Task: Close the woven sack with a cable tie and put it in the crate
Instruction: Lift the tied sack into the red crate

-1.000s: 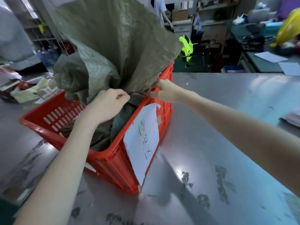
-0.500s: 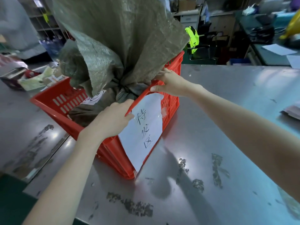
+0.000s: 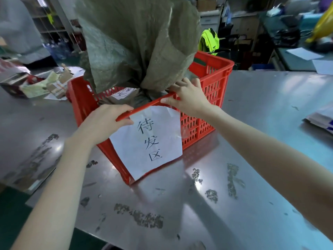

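Note:
A grey-green woven sack (image 3: 133, 42) stands inside the red plastic crate (image 3: 214, 91), its gathered neck pinched low and its loose top fanning upward. The cable tie is hidden in the folds. A white paper sign (image 3: 149, 139) with black characters hangs on the crate's near wall. My left hand (image 3: 106, 121) grips the crate's near rim at its left end. My right hand (image 3: 187, 98) grips the same rim further right, fingers curled over the edge beside the sack's neck.
The crate sits on a worn metal table (image 3: 261, 141). Papers and small boxes (image 3: 45, 85) lie at the far left, a flat packet (image 3: 320, 118) at the right edge. A person in grey (image 3: 19, 29) stands at back left; shelves, chairs and a desk behind.
My left hand let go of the sack's neck and dropped to the crate rim. The right hand shifted onto the rim too. The crate has turned and come nearer to me.

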`<state>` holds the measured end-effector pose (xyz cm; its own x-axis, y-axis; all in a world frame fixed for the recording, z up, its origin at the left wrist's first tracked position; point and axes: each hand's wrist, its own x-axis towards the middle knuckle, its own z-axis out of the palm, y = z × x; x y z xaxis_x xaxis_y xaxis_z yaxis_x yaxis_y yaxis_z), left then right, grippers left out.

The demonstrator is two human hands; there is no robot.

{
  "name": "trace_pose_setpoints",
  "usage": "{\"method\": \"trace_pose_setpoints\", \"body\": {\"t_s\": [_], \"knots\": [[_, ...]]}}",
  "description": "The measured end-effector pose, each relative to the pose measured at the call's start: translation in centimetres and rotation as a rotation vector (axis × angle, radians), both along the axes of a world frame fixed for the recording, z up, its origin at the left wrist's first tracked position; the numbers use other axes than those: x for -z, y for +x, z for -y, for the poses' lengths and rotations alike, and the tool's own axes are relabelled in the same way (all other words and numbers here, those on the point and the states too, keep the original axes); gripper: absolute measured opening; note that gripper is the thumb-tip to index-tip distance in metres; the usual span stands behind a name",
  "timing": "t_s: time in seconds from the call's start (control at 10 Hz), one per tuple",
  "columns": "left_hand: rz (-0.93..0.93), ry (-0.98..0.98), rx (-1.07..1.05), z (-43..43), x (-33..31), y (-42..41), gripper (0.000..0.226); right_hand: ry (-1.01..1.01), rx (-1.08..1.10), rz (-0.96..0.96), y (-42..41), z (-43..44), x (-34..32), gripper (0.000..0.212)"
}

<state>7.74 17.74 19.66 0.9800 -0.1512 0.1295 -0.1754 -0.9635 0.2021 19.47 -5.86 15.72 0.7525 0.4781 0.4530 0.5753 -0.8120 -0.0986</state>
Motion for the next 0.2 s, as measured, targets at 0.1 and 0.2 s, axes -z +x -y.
{"method": "trace_pose_setpoints", "body": {"t_s": [0.1, 0.2], "knots": [[0.22, -0.031, 0.101, 1.4, 0.5, -0.5, 0.041, 0.282, -0.136, -0.109, -2.3, 2.0, 0.5, 0.043], [0.434, -0.094, 0.27, 5.6, 1.3, -0.4, 0.03, 0.436, -0.17, -0.249, -5.0, 6.0, 1.3, 0.042]]}}
